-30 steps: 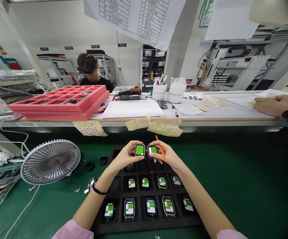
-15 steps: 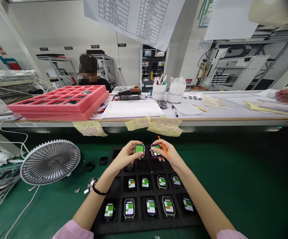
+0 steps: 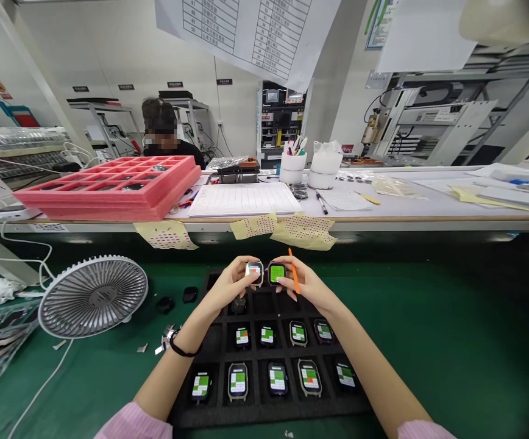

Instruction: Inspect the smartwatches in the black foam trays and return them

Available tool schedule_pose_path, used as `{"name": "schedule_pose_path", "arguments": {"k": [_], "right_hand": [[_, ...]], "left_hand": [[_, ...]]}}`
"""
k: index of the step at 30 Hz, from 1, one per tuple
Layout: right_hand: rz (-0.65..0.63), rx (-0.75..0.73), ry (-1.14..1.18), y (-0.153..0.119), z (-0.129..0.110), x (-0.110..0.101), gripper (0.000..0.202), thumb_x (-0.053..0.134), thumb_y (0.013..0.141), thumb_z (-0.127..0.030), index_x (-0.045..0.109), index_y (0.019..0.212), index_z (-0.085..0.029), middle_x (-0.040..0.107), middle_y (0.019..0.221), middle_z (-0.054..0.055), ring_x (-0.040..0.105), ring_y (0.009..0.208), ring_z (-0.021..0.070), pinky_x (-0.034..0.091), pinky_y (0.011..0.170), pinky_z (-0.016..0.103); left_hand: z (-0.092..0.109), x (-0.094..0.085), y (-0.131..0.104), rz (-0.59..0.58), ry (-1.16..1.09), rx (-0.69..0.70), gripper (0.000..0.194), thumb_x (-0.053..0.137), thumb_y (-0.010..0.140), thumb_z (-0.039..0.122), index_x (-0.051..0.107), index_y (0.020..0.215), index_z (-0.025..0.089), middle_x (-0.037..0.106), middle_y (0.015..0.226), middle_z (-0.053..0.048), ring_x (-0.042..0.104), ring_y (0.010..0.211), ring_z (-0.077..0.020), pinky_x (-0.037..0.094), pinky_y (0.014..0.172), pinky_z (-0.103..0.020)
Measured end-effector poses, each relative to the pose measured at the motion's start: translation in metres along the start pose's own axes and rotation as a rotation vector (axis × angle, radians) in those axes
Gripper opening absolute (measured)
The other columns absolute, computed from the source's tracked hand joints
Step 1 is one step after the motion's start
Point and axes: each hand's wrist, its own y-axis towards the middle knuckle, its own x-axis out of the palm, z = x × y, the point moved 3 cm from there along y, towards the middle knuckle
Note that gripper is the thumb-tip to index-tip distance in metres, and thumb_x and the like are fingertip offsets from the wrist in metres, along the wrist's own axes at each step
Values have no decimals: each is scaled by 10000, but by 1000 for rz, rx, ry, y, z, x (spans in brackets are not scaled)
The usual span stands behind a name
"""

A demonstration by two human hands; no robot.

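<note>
My left hand (image 3: 236, 282) grips a silver-framed smartwatch body (image 3: 254, 272), its thumb on the lit screen, which shows white with a red patch. Close beside it, my right hand (image 3: 305, 279) holds a purple-framed smartwatch body (image 3: 276, 272) with a green screen, the thumb over its lower part. An orange stick-shaped tool (image 3: 294, 271) is tucked between the fingers of that same hand. Both watches are held above the back of a black compartment tray (image 3: 264, 416). Several lit watches, such as a silver-framed one (image 3: 309, 377), lie in its front two rows.
Left of the tray stand a grey fan (image 3: 93, 297) and two small black pieces (image 3: 177, 300). A raised shelf (image 3: 383, 222) crosses behind, bearing a pink foam tray (image 3: 104, 204), paper sheets (image 3: 246, 200) and pen cups (image 3: 292, 167). Another person (image 3: 166, 131) sits beyond it.
The left watch's screen has gone from green to white with red. The right watch has turned to face me and shifted left, now showing green. A co-worker's hand at far right has left view.
</note>
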Motion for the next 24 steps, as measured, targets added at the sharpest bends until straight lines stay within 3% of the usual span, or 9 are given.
{"name": "schedule_pose_path", "arguments": {"k": [9,18,24], "right_hand": [[-20,-11,-28,-1,-1,-1,450,749,737,-287,532,1129,-247,585,1074,55,641,754,144,453,426,178],[3,-19,-5,0,1,-1,423,747,735,-304,546,1102,-244,608,996,40,634,695,140,419,410,195],[21,-4,-8,0,-2,1,378,685,793,-411,569,1103,-228,624,977,39,643,661,129,447,486,230]], "left_hand": [[-4,-3,2,19,4,14,476,660,774,485,532,1118,183,610,1010,-63,563,708,-113,361,424,-159],[0,-3,0,1,5,-2,451,667,790,416,498,1139,186,593,1027,-67,585,761,-132,354,443,-169],[15,5,-11,-89,71,122,513,729,749,245,455,1182,216,553,1197,-76,577,1026,-192,488,779,-272]]}}
